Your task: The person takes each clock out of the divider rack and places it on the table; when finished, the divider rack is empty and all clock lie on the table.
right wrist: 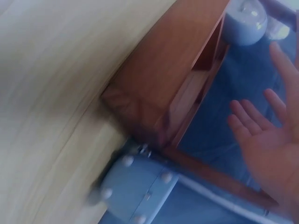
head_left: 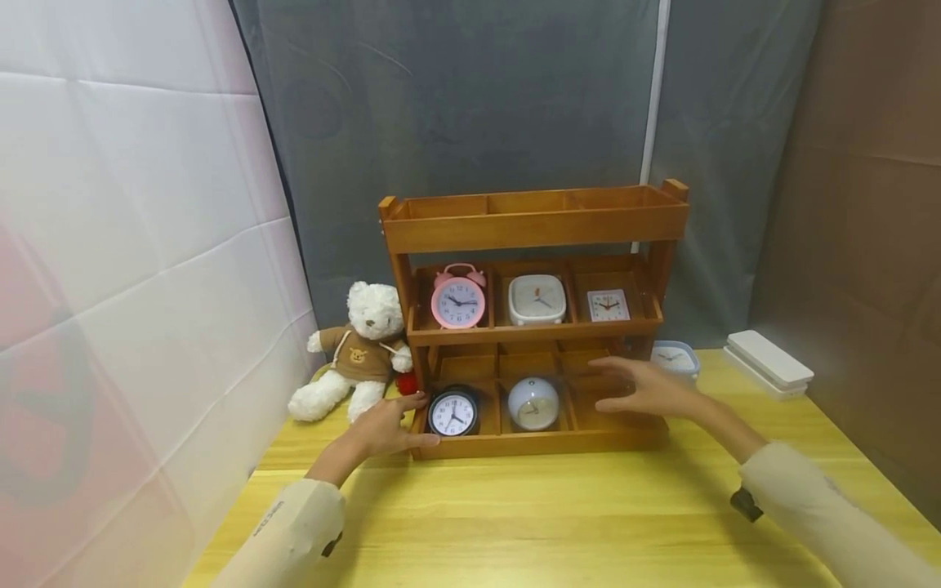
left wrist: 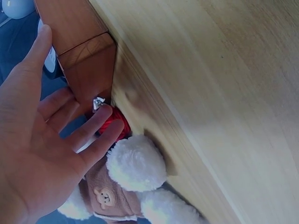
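Beside the left hand (head_left: 383,427), black clock (head_left: 453,412) with dial numerals (head_left: 452,415).

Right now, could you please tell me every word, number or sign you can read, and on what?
"12": on the pink clock, top.
Too small or blurred: its other numerals, the black clock and other dials, print on the left sleeve.
Unclear: reddish marks on the curtain.

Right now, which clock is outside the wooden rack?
The pale blue clock on the table, right of the rack; the other five clocks are inside it.
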Demonstrator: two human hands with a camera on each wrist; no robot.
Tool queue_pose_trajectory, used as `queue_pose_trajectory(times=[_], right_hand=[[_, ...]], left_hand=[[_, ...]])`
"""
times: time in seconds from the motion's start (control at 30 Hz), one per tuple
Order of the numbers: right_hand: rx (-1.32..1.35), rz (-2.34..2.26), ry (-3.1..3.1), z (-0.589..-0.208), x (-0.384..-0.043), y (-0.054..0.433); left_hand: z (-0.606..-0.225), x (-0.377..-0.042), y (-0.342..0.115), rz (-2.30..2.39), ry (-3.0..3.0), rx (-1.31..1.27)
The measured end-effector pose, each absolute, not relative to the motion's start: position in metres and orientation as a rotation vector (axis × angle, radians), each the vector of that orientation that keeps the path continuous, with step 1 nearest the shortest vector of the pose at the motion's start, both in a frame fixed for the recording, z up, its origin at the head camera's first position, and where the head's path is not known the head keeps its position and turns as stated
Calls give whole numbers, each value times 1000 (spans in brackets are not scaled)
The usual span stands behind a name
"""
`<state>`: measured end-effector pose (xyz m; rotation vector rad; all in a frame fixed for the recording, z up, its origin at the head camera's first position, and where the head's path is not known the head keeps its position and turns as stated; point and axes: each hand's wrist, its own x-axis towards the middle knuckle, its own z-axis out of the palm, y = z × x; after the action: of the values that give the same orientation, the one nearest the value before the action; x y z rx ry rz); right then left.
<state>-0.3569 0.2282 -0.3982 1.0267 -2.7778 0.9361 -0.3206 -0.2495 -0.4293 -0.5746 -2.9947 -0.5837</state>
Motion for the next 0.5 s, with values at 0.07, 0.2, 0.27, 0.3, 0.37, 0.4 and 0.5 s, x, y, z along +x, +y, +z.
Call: queue_pose_trajectory(times=[0.07, 0.2, 0.27, 0.3, 0.37, 0.4, 0.5], right_hand=[[1039, 951, -2778, -397, -358, 219], [1084, 1003, -2752, -397, -361, 201], [1100, 1039, -2745, -398, -363, 193], [1108, 1054, -2740, -398, -364, 189], [1127, 1084, -2727, -400, -366, 182], [1134, 1093, -2718, -400, -367, 178], [1169, 1131, -2685, -404, -370, 168]], left_hand=[[-431, -321, -251, -585, -2995, -579], [-434, -322, -253, -571, -2998, -596], [-436, -323, -253, -560, -3001, -610], [-437, -324, -253, -561, -3003, -614], [-438, -325, -254, -564, -3007, -617], [-438, -325, -254, -572, -3008, -618], [-438, -326, -255, -584, -3015, -623]])
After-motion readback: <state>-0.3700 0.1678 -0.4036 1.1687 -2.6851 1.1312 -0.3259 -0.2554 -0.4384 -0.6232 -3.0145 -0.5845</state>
